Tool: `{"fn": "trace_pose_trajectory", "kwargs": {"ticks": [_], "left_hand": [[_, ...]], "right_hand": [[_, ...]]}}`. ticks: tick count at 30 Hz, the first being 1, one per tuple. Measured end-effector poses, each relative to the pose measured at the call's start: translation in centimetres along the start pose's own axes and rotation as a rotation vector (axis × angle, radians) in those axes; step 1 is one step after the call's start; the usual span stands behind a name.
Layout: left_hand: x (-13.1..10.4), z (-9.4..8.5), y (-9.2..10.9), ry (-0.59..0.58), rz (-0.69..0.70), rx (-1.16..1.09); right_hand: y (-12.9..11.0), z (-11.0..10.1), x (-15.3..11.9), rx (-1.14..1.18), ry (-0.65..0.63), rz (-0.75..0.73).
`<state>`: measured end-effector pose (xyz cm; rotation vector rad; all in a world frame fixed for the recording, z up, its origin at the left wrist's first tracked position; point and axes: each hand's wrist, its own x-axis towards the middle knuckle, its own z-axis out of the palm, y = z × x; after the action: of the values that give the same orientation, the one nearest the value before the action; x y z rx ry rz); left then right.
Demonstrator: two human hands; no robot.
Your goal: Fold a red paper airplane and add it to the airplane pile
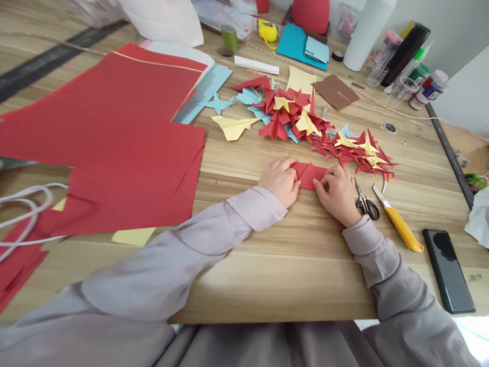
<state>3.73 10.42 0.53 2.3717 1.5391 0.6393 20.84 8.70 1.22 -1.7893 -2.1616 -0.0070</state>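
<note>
A small piece of red paper (306, 178) lies on the wooden table with diagonal fold lines or flaps across its middle. My left hand (280, 179) rests on its left end, fingers curled over the edge. At the other end my right hand (338, 191) grips the paper, the thumb pressing on top. Just beyond the hands is a heap of folded paper planes (280, 120) in red, yellow and light blue. A second cluster of small folded planes (353, 145) lies to its right. Black-handled scissors (367, 204) sit beside my right hand, partly behind it.
A yellow utility knife (403, 227) and a phone (449, 270) lie at the right. Large red sheets (133, 173) cover the left side, near a white cable (28, 204). At the back are a yellow tape measure (267, 31), a white bottle (369, 35) and several small bottles (430, 92).
</note>
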Motion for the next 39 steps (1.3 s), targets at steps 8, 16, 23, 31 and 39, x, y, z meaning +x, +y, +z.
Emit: {"fn": "trace_pose_trajectory", "kwargs": {"ticks": [8, 16, 23, 31, 39], "left_hand": [[-0.04, -0.11, 0.07, -0.005, 0.001, 0.001], [-0.06, 0.22, -0.12, 0.029, 0.004, -0.025], [-0.13, 0.18, -0.17, 0.026, 0.01, -0.033], [-0.06, -0.01, -0.14, 0.001, 0.002, -0.036], [-0.17, 0.03, -0.18, 0.003, 0.031, 0.01]], "right_hand": [[-0.06, 0.0, 0.04, 0.016, 0.0, 0.021], [0.02, 0.0, 0.04, 0.042, 0.004, 0.029], [0.03, -0.12, -0.03, 0.057, 0.001, 0.021], [0.06, -0.13, -0.02, 0.057, -0.017, 0.028], [0.06, -0.06, 0.01, 0.063, -0.01, 0.031]]}}
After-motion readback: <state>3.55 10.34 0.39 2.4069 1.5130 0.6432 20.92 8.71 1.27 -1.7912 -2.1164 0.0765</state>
